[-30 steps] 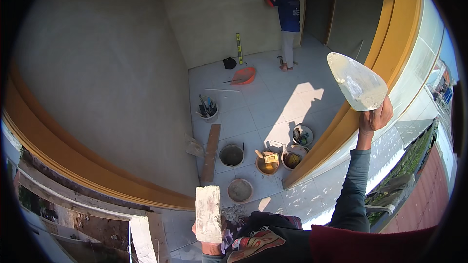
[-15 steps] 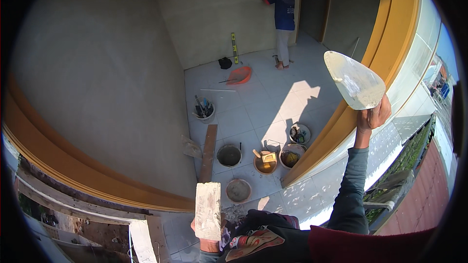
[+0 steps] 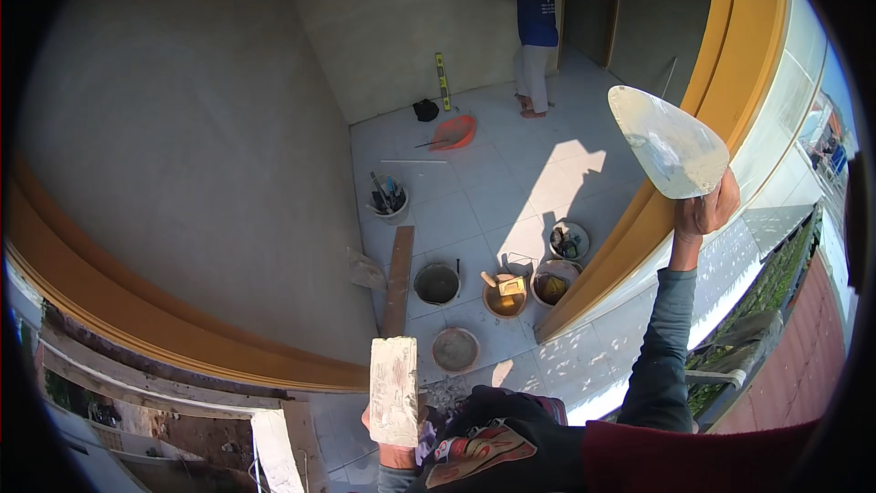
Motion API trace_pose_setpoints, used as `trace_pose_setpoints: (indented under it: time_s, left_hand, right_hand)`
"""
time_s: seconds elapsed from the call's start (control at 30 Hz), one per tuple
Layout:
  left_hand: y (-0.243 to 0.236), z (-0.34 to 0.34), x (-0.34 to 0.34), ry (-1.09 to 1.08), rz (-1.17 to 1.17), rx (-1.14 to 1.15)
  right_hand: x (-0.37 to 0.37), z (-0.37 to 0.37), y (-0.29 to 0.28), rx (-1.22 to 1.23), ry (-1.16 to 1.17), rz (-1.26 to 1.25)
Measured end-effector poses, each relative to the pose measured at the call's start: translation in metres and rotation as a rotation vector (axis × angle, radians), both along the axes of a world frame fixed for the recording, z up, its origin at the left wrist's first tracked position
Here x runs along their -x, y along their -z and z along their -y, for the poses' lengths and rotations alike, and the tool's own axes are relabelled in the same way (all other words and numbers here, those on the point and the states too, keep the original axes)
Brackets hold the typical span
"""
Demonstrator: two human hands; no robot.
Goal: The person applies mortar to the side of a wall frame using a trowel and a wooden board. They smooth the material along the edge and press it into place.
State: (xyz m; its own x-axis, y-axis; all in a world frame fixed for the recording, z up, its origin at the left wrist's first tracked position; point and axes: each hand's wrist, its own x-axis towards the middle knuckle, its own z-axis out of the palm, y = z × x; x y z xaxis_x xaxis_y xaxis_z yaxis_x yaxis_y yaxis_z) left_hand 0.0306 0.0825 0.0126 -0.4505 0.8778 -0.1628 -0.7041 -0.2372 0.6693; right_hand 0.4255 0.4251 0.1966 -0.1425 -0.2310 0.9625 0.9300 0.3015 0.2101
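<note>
Up at the right, my right hand [image 3: 708, 206] is closed round the handle end of a trowel [image 3: 668, 141], whose broad, rounded metal blade carries pale smears. The blade points up and to the left, in front of the yellow-brown door frame [image 3: 630, 242]. Low in the middle, my left hand [image 3: 396, 458] is mostly hidden beneath a rectangular, plaster-crusted board [image 3: 394, 390], which it holds up near my body. Its fingers barely show along the board's left edge. The trowel and board are far apart.
Buckets stand on the tiled floor ahead: one with grey mix [image 3: 437, 284], one with a yellow float [image 3: 512, 286] across it, and one of tools [image 3: 390, 199]. A plank [image 3: 399, 278] lies by the left wall. Another person [image 3: 536, 27] works at the far wall.
The whole view has shifted slightly, with the floor things now a little higher and further right. Both hands keep their holds, and the trowel sits slightly higher in the picture.
</note>
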Motion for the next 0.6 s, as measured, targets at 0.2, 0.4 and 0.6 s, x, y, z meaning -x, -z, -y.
trace_pose_setpoints:
  time_s: [0.2,0.4,0.6]
  left_hand:
    - [-0.006,-0.001,-0.005,0.004,0.008,-0.051]
    - [-0.002,0.001,-0.003,0.083,0.367,-0.162]
    - [-0.005,0.0,-0.004,0.103,0.381,-0.187]
  right_hand:
    - [0.001,0.002,-0.005,0.008,0.002,0.0]
    - [0.004,0.003,-0.006,0.011,0.011,-0.004]
    - [0.002,0.002,-0.004,0.013,0.012,-0.015]
